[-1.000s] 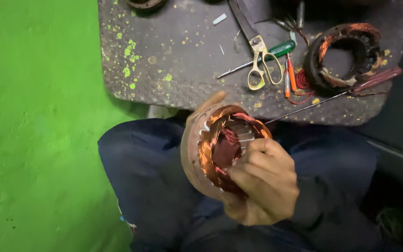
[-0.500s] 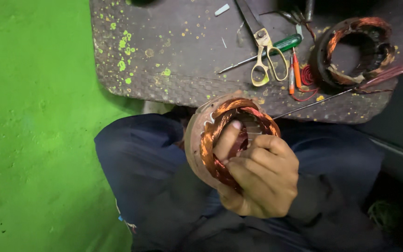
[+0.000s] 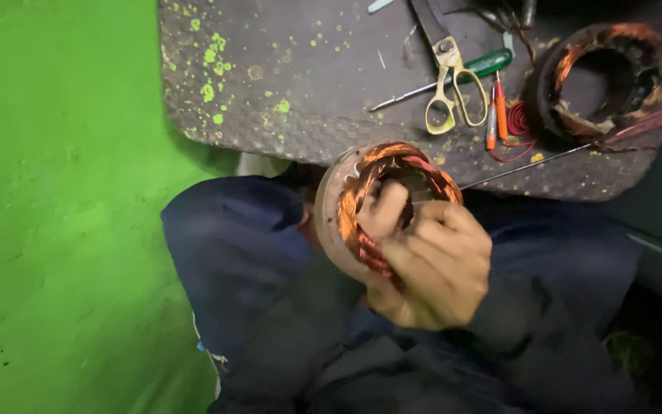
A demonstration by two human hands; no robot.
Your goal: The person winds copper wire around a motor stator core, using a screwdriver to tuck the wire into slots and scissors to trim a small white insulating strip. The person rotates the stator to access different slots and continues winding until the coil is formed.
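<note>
Right hand [image 3: 430, 264]: was curled in a loose fist over the near rim of the stator [image 3: 381, 207], fingers pressed against the copper windings.
Left hand [image 3: 383, 211]: mostly hidden; fingers showed inside the bore of the stator, gripping it from within.
Stator: a round motor core wound with copper wire, held tilted over the lap, just below the edge of the work board [image 3: 285, 77].
Work board: dark, flecked with green paint, resting above the knees.
On the board: yellow-handled scissors [image 3: 453, 96], a green-handled screwdriver [image 3: 453, 73], a second wound stator [image 3: 599, 77] to the right.
Floor [image 3: 55, 207]: bright green.
</note>
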